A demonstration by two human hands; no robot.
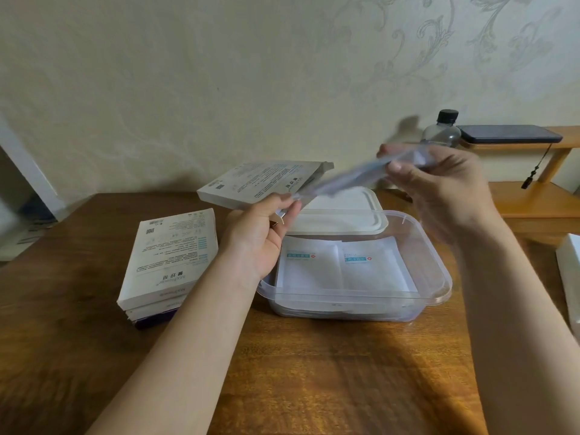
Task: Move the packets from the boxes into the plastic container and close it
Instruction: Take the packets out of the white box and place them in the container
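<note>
My left hand grips the opened box. My right hand pinches blurred packets at its mouth, above the open plastic container, two packets inside.

Wooden table under stacked boxes, clear container (lid behind)

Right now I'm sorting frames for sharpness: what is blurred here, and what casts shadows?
Head view: the packets held by the right hand are motion-smeared; the box in the left hand and the container are sharp; a hand shadow falls on the wall.
</note>
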